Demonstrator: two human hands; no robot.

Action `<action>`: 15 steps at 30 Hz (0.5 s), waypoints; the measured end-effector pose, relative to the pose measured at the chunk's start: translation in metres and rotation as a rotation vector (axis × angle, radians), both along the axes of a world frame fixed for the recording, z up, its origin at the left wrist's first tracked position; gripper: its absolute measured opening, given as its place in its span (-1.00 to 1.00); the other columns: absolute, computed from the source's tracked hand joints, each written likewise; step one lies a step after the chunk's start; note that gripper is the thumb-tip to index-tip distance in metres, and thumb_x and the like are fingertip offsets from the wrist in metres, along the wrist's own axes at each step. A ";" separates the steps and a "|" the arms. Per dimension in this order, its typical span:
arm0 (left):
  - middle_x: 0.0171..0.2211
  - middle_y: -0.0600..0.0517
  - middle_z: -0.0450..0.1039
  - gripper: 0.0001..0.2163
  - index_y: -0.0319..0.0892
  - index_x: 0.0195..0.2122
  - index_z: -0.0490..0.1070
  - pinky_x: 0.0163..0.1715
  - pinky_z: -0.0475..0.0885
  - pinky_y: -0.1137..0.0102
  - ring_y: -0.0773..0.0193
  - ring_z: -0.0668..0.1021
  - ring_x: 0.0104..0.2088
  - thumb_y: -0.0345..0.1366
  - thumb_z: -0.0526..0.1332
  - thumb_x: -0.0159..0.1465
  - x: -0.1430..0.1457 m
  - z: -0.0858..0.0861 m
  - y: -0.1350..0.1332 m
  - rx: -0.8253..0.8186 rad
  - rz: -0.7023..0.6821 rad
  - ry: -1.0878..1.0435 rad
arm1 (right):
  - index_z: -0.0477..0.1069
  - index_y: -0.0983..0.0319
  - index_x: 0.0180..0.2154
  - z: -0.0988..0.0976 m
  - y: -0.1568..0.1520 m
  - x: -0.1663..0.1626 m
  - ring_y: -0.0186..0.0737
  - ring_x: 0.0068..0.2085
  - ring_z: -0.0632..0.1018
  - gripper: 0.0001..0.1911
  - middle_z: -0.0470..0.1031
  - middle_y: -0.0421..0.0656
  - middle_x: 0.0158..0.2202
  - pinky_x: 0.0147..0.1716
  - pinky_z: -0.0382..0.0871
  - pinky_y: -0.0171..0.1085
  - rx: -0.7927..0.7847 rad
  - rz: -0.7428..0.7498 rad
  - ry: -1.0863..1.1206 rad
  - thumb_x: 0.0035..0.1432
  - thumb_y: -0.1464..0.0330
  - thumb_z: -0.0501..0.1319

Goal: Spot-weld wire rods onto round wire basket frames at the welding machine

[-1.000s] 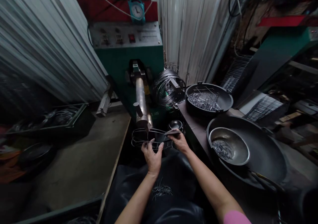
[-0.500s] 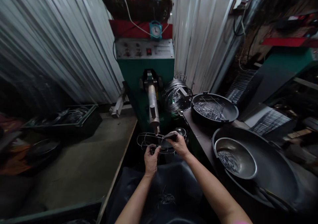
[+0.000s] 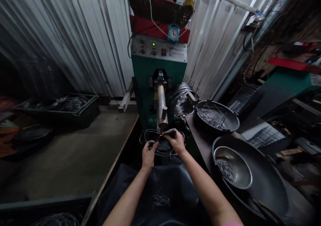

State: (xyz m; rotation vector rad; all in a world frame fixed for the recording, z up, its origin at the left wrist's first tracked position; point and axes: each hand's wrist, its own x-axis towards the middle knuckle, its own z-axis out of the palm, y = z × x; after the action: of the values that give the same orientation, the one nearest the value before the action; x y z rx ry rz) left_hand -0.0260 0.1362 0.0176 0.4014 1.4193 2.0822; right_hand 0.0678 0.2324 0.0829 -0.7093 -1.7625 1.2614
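A round wire frame (image 3: pixel 147 131) lies under the electrode arm (image 3: pixel 162 100) of a green spot welder (image 3: pixel 142 72). Orange sparks glow at the arm's tip, between my hands. My left hand (image 3: pixel 148 155) is closed in a pinch at the frame's near left side, just left of the tip. In my right hand (image 3: pixel 177 143) a dark flat piece (image 3: pixel 170 132) is gripped between thumb and fingers, its end close to the sparks. What the piece is, I cannot make out. The fingers partly cover the wire at the weld point.
Beside the welder hangs a wire coil (image 3: pixel 183 99). To the right stand a pan of wire pieces (image 3: pixel 235 123) and a metal bowl (image 3: pixel 247 172) inside a large wok (image 3: pixel 273 186). Loose wires (image 3: pixel 160 199) lie on my dark apron. A green bin (image 3: pixel 96 110) sits at left.
A green light has come on at the welder's panel and sparks glow at the tip. The wire frame and both hands are now closer under the arm. The view has shifted slightly.
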 end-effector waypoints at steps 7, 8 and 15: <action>-0.50 0.14 0.35 -0.71 -0.20 -0.42 0.38 -0.38 0.26 0.50 0.42 0.37 -0.46 -0.19 0.39 -0.11 -0.002 0.007 -0.003 0.018 -0.031 -0.061 | 0.43 0.24 -0.43 -0.006 0.001 0.022 -0.21 -0.32 0.51 -0.78 0.52 -0.18 -0.41 -0.21 0.37 -0.22 -0.216 -0.077 0.109 -0.17 0.29 0.34; -0.50 0.14 0.35 -0.70 -0.20 -0.43 0.38 -0.39 0.27 0.50 0.43 0.36 -0.47 -0.19 0.39 -0.12 -0.003 0.007 -0.003 0.015 -0.029 -0.082 | 0.43 0.25 -0.42 -0.007 0.003 0.027 -0.20 -0.32 0.51 -0.78 0.52 -0.17 -0.41 -0.22 0.38 -0.21 -0.266 -0.107 0.152 -0.16 0.28 0.33; -0.52 0.16 0.33 -0.62 -0.20 -0.44 0.35 -0.35 0.32 0.47 0.46 0.39 -0.47 -0.16 0.43 -0.23 -0.010 -0.002 -0.012 0.013 0.041 -0.377 | 0.43 0.22 -0.35 -0.018 0.006 0.056 -0.20 -0.27 0.51 -0.75 0.51 -0.18 -0.36 -0.18 0.36 -0.21 -0.257 -0.152 0.114 -0.16 0.31 0.33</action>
State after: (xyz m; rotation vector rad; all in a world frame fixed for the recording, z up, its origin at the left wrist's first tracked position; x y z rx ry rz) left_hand -0.0359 0.1243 0.0158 -0.0194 1.1964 2.0653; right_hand 0.1234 0.2385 0.0649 -0.8812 -1.4415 1.4084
